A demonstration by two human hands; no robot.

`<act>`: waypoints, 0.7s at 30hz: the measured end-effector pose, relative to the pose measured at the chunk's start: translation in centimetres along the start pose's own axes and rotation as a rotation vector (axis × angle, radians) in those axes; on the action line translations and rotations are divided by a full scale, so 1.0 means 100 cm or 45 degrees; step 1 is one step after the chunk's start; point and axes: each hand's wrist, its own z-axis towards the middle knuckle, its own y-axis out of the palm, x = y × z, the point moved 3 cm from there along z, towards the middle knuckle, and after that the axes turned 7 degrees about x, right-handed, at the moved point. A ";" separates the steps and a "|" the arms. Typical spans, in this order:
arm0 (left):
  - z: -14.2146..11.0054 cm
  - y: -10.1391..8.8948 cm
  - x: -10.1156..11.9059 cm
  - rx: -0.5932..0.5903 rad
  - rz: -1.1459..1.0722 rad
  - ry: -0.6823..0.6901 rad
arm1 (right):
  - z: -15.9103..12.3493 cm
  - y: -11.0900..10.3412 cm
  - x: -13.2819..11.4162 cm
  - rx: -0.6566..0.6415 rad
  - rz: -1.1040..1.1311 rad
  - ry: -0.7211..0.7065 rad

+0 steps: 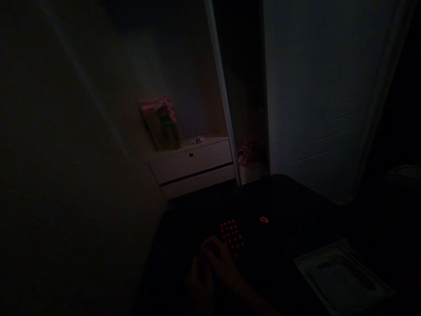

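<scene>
The room is very dark. My right hand (223,263) comes in from the lower right, its fingers curled and pinched. Close against it on the left is my left hand (201,278), also with bent fingers. The fingertips of both meet around something small and dark that I cannot make out. Just beyond my right hand, rows of small red dots (232,235) lie on the dark tabletop (272,193). A small orange-red piece (264,220) sits farther right.
A pale, flat packet (342,278) lies at the right. Behind the table stand white drawers (197,162) bearing a red-and-brown bag (161,125) and small light-coloured pieces (198,140). A pale panel (315,96) rises at the back right. A reddish bundle (246,153) shows in the gap.
</scene>
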 end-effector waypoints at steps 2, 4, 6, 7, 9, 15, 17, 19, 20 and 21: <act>0.000 0.000 -0.003 0.023 0.005 -0.039 | 0.000 0.000 -0.001 0.004 -0.009 -0.005; 0.000 0.001 -0.002 -0.001 -0.003 -0.039 | 0.000 0.000 -0.003 0.015 -0.031 -0.004; -0.001 0.001 0.001 -0.048 -0.009 -0.014 | 0.000 0.000 -0.003 0.020 -0.040 0.003; -0.001 0.000 0.003 -0.047 0.007 -0.014 | 0.000 0.000 -0.003 0.018 -0.039 0.004; -0.002 -0.002 0.007 -0.027 0.014 0.003 | 0.000 0.000 -0.002 0.015 -0.038 0.002; -0.003 -0.003 0.009 -0.034 0.048 0.006 | 0.000 -0.001 -0.003 0.007 -0.040 -0.023; -0.002 -0.003 0.008 -0.029 0.042 -0.006 | 0.000 -0.001 -0.004 0.002 -0.037 -0.023; -0.002 -0.002 0.008 -0.043 0.018 -0.011 | -0.001 -0.001 -0.004 -0.006 -0.035 -0.024; -0.002 -0.002 0.008 -0.044 0.014 -0.020 | -0.001 -0.001 -0.003 -0.008 -0.034 -0.021; -0.002 -0.002 0.008 -0.050 0.006 -0.021 | -0.001 -0.001 -0.003 -0.011 -0.032 -0.019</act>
